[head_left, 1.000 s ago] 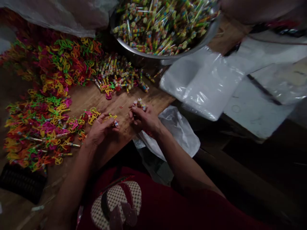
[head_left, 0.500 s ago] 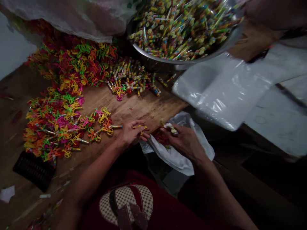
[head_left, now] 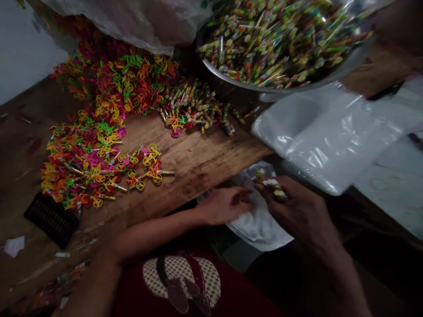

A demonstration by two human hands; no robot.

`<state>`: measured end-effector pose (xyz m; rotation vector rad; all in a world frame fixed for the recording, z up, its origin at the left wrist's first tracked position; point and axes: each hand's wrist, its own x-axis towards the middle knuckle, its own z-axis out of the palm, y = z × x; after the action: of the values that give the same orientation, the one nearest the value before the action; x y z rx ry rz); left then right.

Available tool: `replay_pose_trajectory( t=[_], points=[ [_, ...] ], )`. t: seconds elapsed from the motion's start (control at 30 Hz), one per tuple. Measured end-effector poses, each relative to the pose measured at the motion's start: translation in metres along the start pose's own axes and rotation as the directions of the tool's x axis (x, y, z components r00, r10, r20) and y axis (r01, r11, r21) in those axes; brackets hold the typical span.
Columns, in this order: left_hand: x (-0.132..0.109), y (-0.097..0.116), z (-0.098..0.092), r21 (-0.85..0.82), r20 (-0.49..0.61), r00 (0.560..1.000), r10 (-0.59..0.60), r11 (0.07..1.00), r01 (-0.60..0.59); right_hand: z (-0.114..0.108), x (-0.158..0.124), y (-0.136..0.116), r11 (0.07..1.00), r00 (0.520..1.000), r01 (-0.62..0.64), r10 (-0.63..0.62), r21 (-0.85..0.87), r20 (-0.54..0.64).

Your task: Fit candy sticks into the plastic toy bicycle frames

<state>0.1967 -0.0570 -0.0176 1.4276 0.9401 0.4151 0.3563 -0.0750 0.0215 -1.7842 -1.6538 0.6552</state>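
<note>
My right hand (head_left: pixel 297 207) is closed around a few small candy-filled tubes (head_left: pixel 276 188), whose pale ends poke out near the thumb. Just left of it, my left hand (head_left: pixel 228 204) reaches over the mouth of a white plastic bag (head_left: pixel 261 229); motion smears its fingers, and whatever they may hold is unclear. The bag hangs at the table's front edge, below both hands. On the wooden table, a pile of bright toy bicycles (head_left: pixel 89 163), some with candy tubes attached, lies to the left. A smaller heap of loose candy tubes (head_left: pixel 194 103) lies farther back.
A large metal basin (head_left: pixel 231 81) full of candy tubes stands at the back right. Clear plastic bags (head_left: pixel 324 136) lie stacked in front of it. A bigger toy heap (head_left: pixel 115 79) sits under a plastic sack (head_left: pixel 142 26). A black tray-like object (head_left: pixel 51 220) rests at the left.
My left hand has moved right from the table edge to over the bag; the yellow toy it pinched no longer shows clearly. My right hand keeps the tubes. The view has shifted.
</note>
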Motion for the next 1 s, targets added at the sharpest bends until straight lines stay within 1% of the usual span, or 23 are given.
replay_pose_trajectory(
  t=[0.03,0.07,0.1,0.13,0.17,0.2,0.23,0.27,0.33,0.4,0.47,0.5,0.53,0.57,0.6,0.63,0.67,0.7,0.73,0.8,0.87,0.93,1.0],
  points=[
    [-0.011,-0.001,-0.022,0.048,-0.111,0.994,0.005,0.999,0.0,0.008,0.003,-0.001,0.999,0.998,0.035,-0.036,0.022,0.056],
    [-0.023,-0.002,-0.046,0.125,-0.299,0.954,0.027,0.992,0.011,0.018,0.006,-0.003,0.997,0.992,0.055,-0.06,0.049,0.109],
    [-0.033,-0.005,-0.073,0.241,-0.484,0.87,0.091,0.97,0.032,0.029,0.01,-0.006,0.995,0.986,0.061,-0.072,0.074,0.152],
    [-0.042,-0.008,-0.098,0.37,-0.623,0.761,0.182,0.926,0.081,0.041,0.015,-0.01,0.993,0.981,0.063,-0.08,0.098,0.179],
    [-0.05,-0.012,-0.123,0.49,-0.699,0.665,0.264,0.854,0.176,0.053,0.02,-0.015,0.99,0.977,0.072,-0.094,0.119,0.191],
    [-0.057,-0.018,-0.144,0.585,-0.713,0.624,0.318,0.762,0.279,0.064,0.025,-0.019,0.986,0.974,0.089,-0.115,0.138,0.193],
    [-0.062,-0.025,-0.161,0.66,-0.676,0.656,0.335,0.672,0.337,0.074,0.03,-0.024,0.983,0.971,0.109,-0.137,0.145,0.195],
    [-0.067,-0.032,-0.174,0.72,-0.626,0.702,0.34,0.598,0.352,0.084,0.036,-0.028,0.982,0.966,0.129,-0.156,0.137,0.208],
    [-0.073,-0.045,-0.189,0.793,-0.542,0.779,0.316,0.499,0.349,0.1,0.045,-0.036,0.986,0.955,0.152,-0.163,0.064,0.247],
    [-0.077,-0.053,-0.195,0.816,-0.494,0.822,0.284,0.478,0.325,0.113,0.054,-0.043,0.987,0.951,0.15,-0.126,-0.065,0.281],
    [-0.08,-0.056,-0.2,0.787,-0.492,0.833,0.253,0.539,0.301,0.127,0.062,-0.048,0.974,0.951,0.152,-0.097,-0.167,0.294],
    [-0.083,-0.055,-0.203,0.743,-0.518,0.821,0.239,0.602,0.293,0.134,0.065,-0.051,0.968,0.948,0.159,-0.095,-0.192,0.304],
    [-0.085,-0.053,-0.207,0.672,-0.568,0.792,0.226,0.683,0.286,0.141,0.068,-0.054,0.965,0.939,0.176,-0.106,-0.192,0.327],
    [-0.087,-0.05,-0.211,0.568,-0.635,0.745,0.207,0.778,0.267,0.148,0.072,-0.057,0.966,0.923,0.205,-0.136,-0.16,0.361],
    [-0.09,-0.047,-0.216,0.426,-0.71,0.683,0.171,0.877,0.224,0.154,0.075,-0.059,0.967,0.903,0.236,-0.181,-0.098,0.389],
    [-0.093,-0.043,-0.221,0.248,-0.778,0.619,0.107,0.957,0.147,0.159,0.078,-0.061,0.965,0.882,0.263,-0.236,-0.01,0.407],
    [-0.096,-0.039,-0.225,0.05,-0.825,0.565,0.015,0.998,0.047,0.163,0.08,-0.062,0.956,0.867,0.279,-0.29,0.089,0.405],
    [-0.099,-0.035,-0.23,-0.142,-0.84,0.535,-0.09,0.988,-0.056,0.165,0.082,-0.062,0.943,0.865,0.28,-0.329,0.179,0.379],
    [-0.101,-0.03,-0.233,-0.308,-0.825,0.532,-0.191,0.941,-0.14,0.165,0.084,-0.06,0.932,0.876,0.27,-0.342,0.242,0.34],
    [-0.106,-0.023,-0.235,-0.53,-0.745,0.581,-0.329,0.821,-0.214,0.159,0.084,-0.054,0.933,0.911,0.258,-0.321,0.251,0.258],
    [-0.106,-0.017,-0.232,-0.632,-0.655,0.661,-0.368,0.745,-0.212,0.15,0.084,-0.047,0.938,0.919,0.304,-0.336,0.169,0.209],
    [-0.103,-0.014,-0.224,-0.692,-0.57,0.74,-0.357,0.694,-0.198,0.143,0.086,-0.044,0.917,0.894,0.389,-0.399,0.092,0.202],
    [-0.097,-0.013,-0.213,-0.74,-0.497,0.801,-0.334,0.646,-0.19,0.144,0.093,-0.046,0.89,0.869,0.453,-0.452,0.04,0.204]
  ],
)
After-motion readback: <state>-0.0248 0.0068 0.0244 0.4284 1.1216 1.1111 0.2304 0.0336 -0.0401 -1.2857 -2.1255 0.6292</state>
